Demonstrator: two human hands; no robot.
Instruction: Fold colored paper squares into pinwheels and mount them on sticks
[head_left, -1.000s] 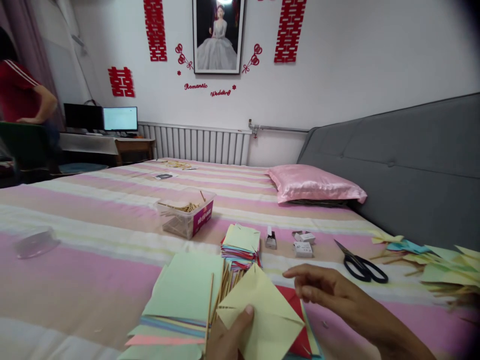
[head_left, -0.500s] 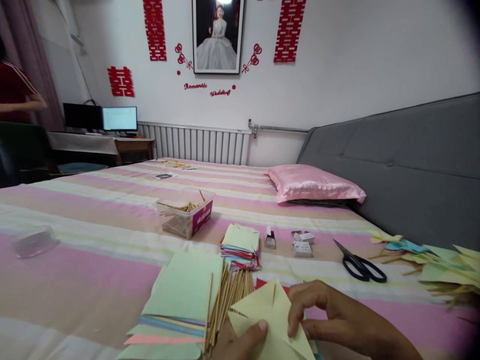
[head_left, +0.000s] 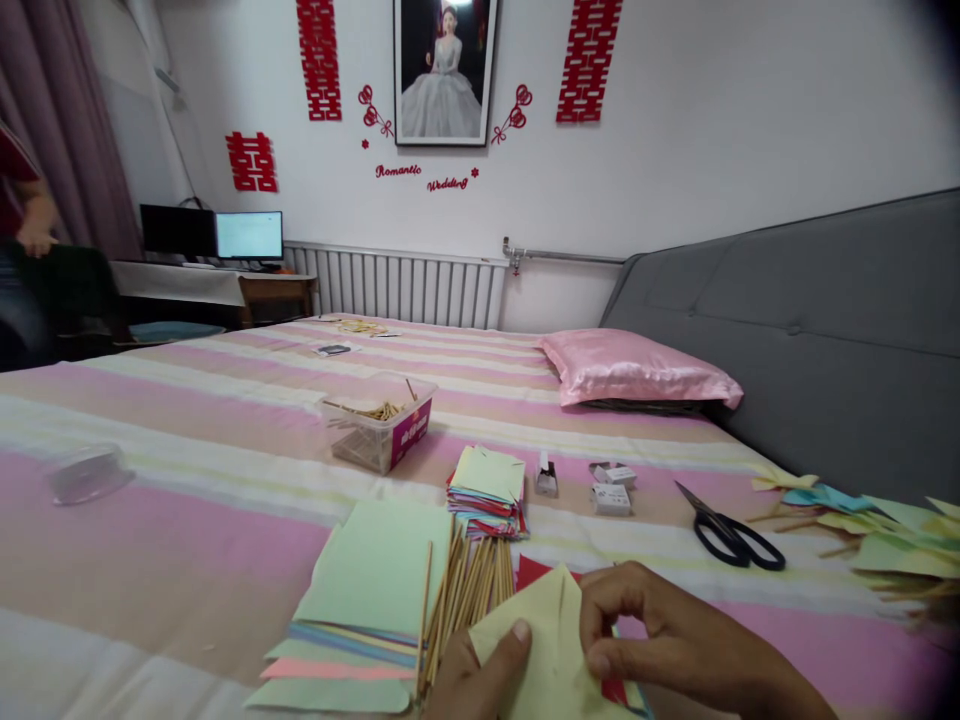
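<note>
Left hand (head_left: 480,675) thumb pressed on yellow folded paper (head_left: 544,640) at bottom edge; right hand (head_left: 660,630) pinching same paper. Wooden sticks (head_left: 465,590) just left, over paper stack (head_left: 367,600). Scissors (head_left: 731,535) farther right. Stick box (head_left: 379,430) beyond.

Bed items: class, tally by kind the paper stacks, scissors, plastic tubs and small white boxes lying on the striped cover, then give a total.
Paper stacks: 2, the large stack and the small folded stack
Scissors: 1
Plastic tubs: 2, the stick tub and the clear tub
Small white boxes: 2
Total: 7
</note>
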